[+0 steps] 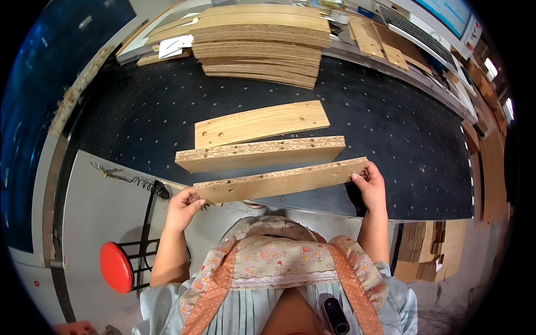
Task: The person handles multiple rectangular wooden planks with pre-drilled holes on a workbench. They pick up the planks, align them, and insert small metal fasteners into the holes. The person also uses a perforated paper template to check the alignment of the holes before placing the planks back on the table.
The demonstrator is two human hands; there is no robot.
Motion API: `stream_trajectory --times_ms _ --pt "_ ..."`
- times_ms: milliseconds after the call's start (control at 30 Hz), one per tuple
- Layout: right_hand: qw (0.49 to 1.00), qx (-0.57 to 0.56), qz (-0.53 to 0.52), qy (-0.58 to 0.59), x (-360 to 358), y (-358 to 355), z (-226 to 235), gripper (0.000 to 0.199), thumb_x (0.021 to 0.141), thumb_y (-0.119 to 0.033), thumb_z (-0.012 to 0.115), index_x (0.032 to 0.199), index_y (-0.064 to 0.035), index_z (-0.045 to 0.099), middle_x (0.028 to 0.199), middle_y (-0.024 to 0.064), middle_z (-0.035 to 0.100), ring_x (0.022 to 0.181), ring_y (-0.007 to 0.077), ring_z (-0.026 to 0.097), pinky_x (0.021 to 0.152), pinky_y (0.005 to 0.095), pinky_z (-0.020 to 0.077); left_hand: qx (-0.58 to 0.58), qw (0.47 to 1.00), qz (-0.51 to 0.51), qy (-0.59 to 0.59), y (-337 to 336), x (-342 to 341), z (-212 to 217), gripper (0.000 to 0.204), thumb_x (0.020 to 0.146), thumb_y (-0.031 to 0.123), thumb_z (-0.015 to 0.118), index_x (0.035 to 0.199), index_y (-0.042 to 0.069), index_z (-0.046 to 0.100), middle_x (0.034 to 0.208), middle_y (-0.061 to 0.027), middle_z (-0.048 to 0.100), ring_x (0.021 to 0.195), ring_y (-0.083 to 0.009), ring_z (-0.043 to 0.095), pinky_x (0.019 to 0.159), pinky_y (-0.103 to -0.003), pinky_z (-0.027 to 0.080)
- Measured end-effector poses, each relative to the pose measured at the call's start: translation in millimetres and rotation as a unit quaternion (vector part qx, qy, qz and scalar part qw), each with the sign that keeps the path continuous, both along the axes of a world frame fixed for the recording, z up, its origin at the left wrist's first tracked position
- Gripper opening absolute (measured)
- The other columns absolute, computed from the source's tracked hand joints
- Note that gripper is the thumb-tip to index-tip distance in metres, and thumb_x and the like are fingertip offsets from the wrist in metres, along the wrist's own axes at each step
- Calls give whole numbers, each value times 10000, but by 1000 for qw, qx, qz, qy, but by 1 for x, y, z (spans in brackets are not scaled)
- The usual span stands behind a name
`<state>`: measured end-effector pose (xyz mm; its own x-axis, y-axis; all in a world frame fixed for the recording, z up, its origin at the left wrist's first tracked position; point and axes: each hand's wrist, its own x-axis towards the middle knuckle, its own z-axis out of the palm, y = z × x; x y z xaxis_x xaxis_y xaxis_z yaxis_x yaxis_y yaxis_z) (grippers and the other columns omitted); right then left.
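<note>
My left hand and my right hand grip the two ends of a long wooden board, thumbs on its near face. The board stands on edge, tilted, at the near side of the black table; its rough particleboard edge with drilled holes faces up. Just beyond it a second drilled board stands on its long edge, holes along the top. Behind that, a third board lies flat with holes near both ends and touches or nearly touches the second one.
A tall stack of boards stands at the table's far side. The black table is dotted with small studs. At far right are a keyboard and loose boards. A red stool is at lower left; cardboard is stacked at lower right.
</note>
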<state>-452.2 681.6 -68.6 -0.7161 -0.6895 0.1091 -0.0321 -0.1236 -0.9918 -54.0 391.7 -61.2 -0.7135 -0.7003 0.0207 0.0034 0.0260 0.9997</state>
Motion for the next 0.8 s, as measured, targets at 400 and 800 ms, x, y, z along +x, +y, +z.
stream_trajectory --times_ms 400,800 --pt "998 42 -35 34 16 -10 15 285 802 51 602 1080 -11 579 983 23 634 891 98 582 830 256 467 -156 977 91 -111 -5 3 -4 93 758 -18 667 768 13 579 634 50 440 587 -52 389 519 -226 334" --pt "1000 21 -8 7 4 -8 6 323 822 36 620 1138 14 558 994 41 640 894 97 599 819 258 485 -59 995 70 -35 1 -2 -5 112 743 -65 650 798 22 607 691 46 524 619 -41 436 566 -196 363"
